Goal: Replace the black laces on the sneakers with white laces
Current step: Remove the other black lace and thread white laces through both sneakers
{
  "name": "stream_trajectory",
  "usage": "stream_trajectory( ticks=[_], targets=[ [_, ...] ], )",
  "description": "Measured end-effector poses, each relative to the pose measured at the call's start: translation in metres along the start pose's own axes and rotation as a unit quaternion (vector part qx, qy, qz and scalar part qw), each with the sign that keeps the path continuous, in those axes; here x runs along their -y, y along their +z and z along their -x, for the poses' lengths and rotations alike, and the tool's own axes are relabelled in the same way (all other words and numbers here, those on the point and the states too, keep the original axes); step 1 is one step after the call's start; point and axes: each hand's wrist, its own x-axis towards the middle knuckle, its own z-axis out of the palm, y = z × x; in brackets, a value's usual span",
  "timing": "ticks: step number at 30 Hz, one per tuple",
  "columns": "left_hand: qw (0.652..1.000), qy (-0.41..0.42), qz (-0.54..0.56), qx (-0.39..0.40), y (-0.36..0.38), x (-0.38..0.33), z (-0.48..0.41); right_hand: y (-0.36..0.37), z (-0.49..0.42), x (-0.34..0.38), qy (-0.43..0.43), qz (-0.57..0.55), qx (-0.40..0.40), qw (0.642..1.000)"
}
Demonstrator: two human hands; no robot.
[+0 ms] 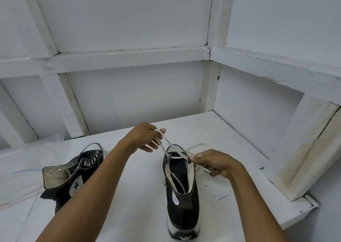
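Head view, looking down on a white table (129, 195) boxed in by white panelled walls (129, 29), and both bare hands are on the job over the sneaker (181, 195) standing upright right of centre, heel toward the camera and toe pointing away. The left hand (145, 137) is up and beyond the toe end, just above it, fingers closed around one run of the white lace (167, 143), the strand drawn taut from the thumb down to the front eyelets. The right hand (215, 165) sits low at the shoe's right edge, touching the upper near the eyelet row, thumb and fingers pinched on the other end of that lace, with a short tail poking out under the palm. One bar of white already lies across the lowest eyelets, and a slack loop of lace curls on the table just past the toe, between the two hands. The tongue is open and the ankle collar gapes. Over on the left, well apart, the second sneaker (75, 173) lies tipped on its side, star patch facing up, its eyelets bare, partly behind the left forearm. A sheet of clear plastic (22, 160) covers the table's far left edge
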Motion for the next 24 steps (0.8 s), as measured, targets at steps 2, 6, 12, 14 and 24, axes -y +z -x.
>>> stream_trajectory(
  ticks=[2, 6, 12, 14, 24],
  targets=[
    [0.999, 0.014, -0.027, -0.013, 0.001, 0.002, -0.005, -0.002, -0.001, 0.002, -0.028, -0.041, -0.003, 0.999],
    [0.996, 0.046, -0.072, 0.015, 0.005, 0.005, -0.008, -0.005, -0.008, 0.001, -0.083, -0.326, 0.001, 0.942],
    [0.985, 0.076, -0.068, 0.137, 0.008, 0.008, -0.005, -0.007, -0.013, 0.000, -0.010, -0.340, -0.051, 0.939],
    [0.984, 0.076, -0.077, 0.145, 0.009, 0.010, -0.007, -0.007, -0.013, -0.003, 0.011, -0.220, -0.060, 0.974],
    [0.980, 0.094, -0.110, 0.133, 0.012, 0.014, -0.011, -0.008, -0.005, -0.001, -0.059, -0.215, -0.009, 0.975]
  ],
)
